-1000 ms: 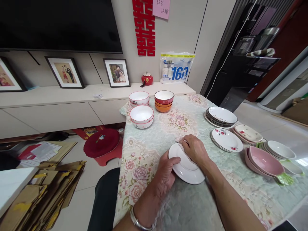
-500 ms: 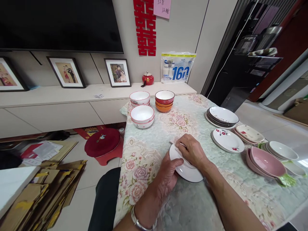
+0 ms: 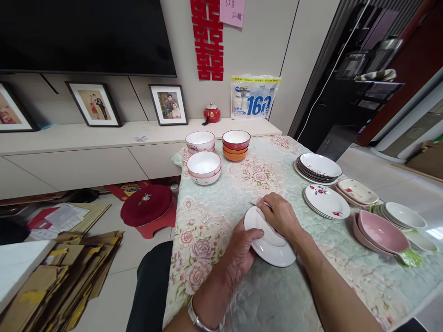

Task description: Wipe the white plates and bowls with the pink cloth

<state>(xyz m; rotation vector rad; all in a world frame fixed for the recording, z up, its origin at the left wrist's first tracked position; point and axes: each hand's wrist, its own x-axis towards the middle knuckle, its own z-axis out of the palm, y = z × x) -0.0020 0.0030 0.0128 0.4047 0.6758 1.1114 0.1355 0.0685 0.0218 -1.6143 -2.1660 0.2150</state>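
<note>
A white plate (image 3: 277,251) is tilted above the flowered tablecloth, its underside ring facing me. My left hand (image 3: 244,246) grips its left edge, thumb lying across the plate. My right hand (image 3: 280,214) is closed on a pale cloth or tissue (image 3: 256,201) and presses it against the plate's upper right side. Most of the cloth is hidden under the fingers. To the right, nearest my right hand, lie white plates with red flowers (image 3: 327,203).
Stacked bowls (image 3: 204,166) with red rims and red-and-orange bowls (image 3: 236,146) stand at the back. Along the right are dark-edged plates (image 3: 320,165), square dishes (image 3: 358,190), pink bowls (image 3: 382,230) and white bowls (image 3: 404,215). A red stool (image 3: 147,207) is left of the table.
My right hand has slid slightly right along the plate with the cloth. The plate has shifted a little right and down, and more of its face shows.
</note>
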